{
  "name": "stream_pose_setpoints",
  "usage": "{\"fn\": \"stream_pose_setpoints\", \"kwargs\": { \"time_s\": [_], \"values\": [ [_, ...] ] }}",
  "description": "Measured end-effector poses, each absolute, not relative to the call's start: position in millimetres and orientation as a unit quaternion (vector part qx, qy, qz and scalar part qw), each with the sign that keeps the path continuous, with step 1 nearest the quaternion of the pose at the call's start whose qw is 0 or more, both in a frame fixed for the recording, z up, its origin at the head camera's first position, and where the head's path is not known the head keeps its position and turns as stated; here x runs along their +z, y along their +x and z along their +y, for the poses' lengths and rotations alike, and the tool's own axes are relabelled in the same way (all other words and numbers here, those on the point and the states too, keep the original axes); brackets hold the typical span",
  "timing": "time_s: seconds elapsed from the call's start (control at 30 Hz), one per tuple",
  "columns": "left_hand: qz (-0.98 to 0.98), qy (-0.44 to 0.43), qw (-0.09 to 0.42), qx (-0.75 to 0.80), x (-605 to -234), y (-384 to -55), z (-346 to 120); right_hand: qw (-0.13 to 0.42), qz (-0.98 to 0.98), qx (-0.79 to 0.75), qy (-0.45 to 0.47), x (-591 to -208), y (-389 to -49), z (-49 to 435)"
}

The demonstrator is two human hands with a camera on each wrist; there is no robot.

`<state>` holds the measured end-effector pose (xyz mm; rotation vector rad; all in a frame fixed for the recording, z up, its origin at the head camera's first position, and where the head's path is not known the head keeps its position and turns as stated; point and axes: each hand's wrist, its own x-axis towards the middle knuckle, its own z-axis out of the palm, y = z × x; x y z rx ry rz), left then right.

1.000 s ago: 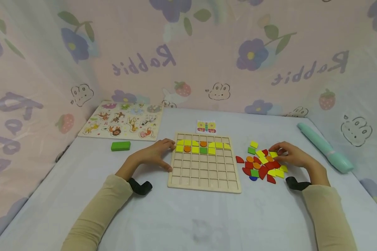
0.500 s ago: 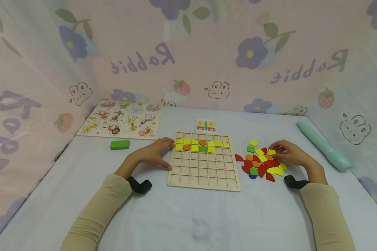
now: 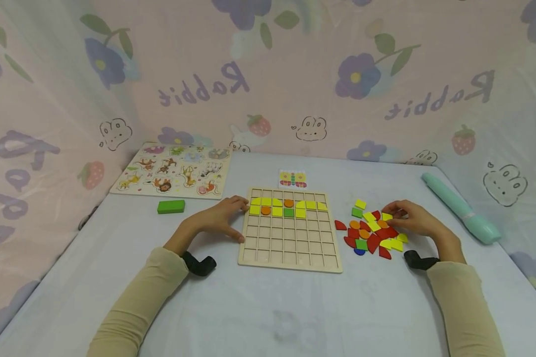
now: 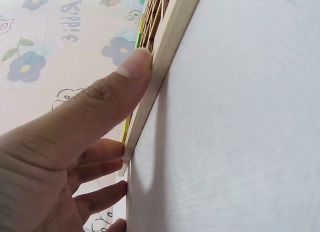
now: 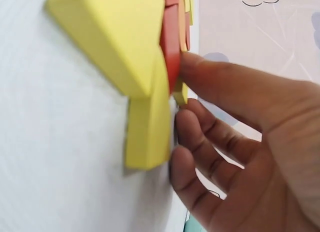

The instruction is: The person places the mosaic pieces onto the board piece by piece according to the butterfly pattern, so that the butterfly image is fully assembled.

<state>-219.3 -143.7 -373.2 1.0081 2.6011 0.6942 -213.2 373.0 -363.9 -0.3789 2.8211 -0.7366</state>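
Observation:
A wooden grid board [image 3: 290,248] lies mid-table, with yellow, orange and green pieces in its upper two rows. My left hand [image 3: 221,218] rests at the board's left edge, thumb and fingers spread apart. In the left wrist view the thumb [image 4: 120,87] touches the board's rim [image 4: 162,62]. To the right of the board is a loose pile of red, yellow, orange, green and blue tiles. At the pile's far right side, my right hand [image 3: 411,218] pinches a yellow tile [image 3: 386,216] between thumb and fingers. Part of that tile is hidden by the fingers in the right wrist view.
Behind the board lies a small butterfly pattern card [image 3: 293,179]. An animal puzzle board [image 3: 174,171] lies at the back left, with a green block [image 3: 171,207] in front of it. A mint-green wand-shaped object [image 3: 462,209] lies along the right side. A printed curtain surrounds the table.

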Motion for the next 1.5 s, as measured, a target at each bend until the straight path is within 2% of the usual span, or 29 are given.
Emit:
{"fn": "stream_pose_setpoints", "kwargs": {
  "time_s": [0.63,1.5],
  "values": [
    [0.892,0.357,0.134,0.241,-375,-220,-140,0.106,0.957,-0.246,-0.116,-364,-205,376],
    [0.892,0.354,0.129,0.250,-373,-218,-145,0.064,0.960,-0.233,-0.143,-357,-210,367]
  ]
}}
